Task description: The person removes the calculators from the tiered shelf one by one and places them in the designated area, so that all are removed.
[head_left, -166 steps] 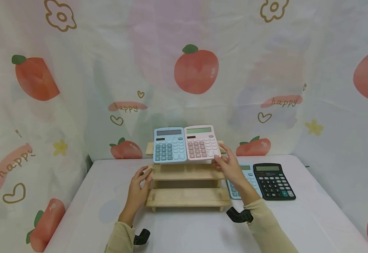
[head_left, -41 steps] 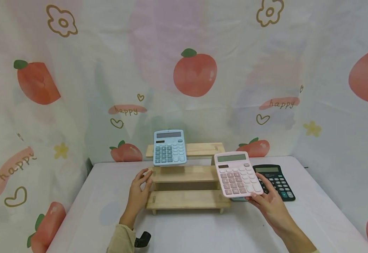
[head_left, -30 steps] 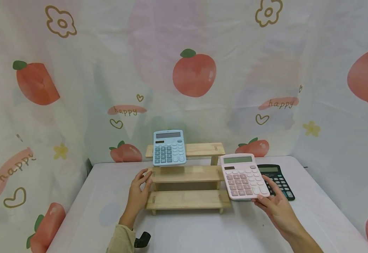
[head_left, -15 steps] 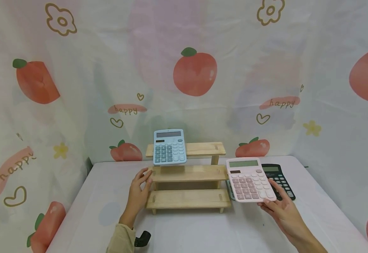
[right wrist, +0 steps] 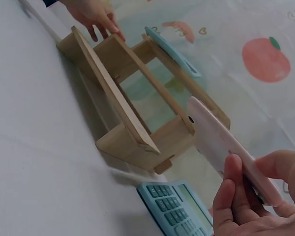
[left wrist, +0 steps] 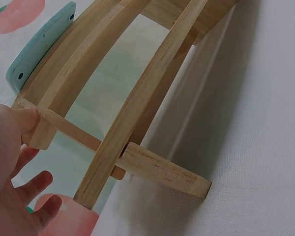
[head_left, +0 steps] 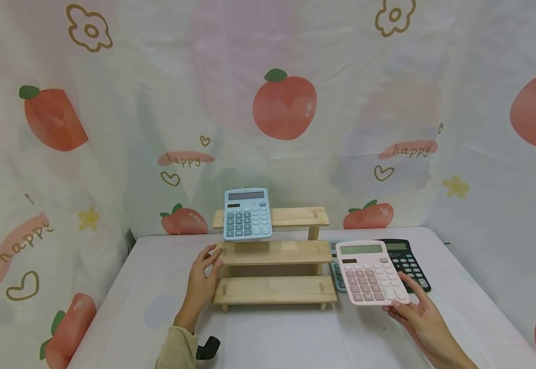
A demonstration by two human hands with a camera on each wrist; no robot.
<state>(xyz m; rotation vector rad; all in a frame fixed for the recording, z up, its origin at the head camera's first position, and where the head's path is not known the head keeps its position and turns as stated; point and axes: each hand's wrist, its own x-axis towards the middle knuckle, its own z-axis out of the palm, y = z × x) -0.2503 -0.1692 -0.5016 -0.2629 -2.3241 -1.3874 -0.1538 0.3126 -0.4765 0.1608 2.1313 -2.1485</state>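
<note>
A pink calculator (head_left: 371, 274), tilted with its keys up, hangs above the right part of the table. My right hand (head_left: 427, 320) pinches its lower right corner, thumb on the front and fingers behind in the right wrist view. My left hand (head_left: 199, 282) holds the left end of the middle board of a three-step wooden display rack (head_left: 277, 292) with thumb and a finger. Its other fingers hang free in the left wrist view. A light blue calculator (head_left: 247, 215) leans at the left of the rack's top step.
A second blue calculator (head_left: 338, 277) lies right of the rack, mostly covered by the pink one in the head view. Beside it lies a black calculator (head_left: 406, 261). White cloth covers the table (head_left: 295, 338); a fruit-print curtain (head_left: 323, 169) stands behind.
The pink calculator has come off the top step beside the blue one, in my right hand. It has moved right, down and nearer. My left hand stays at the rack.
</note>
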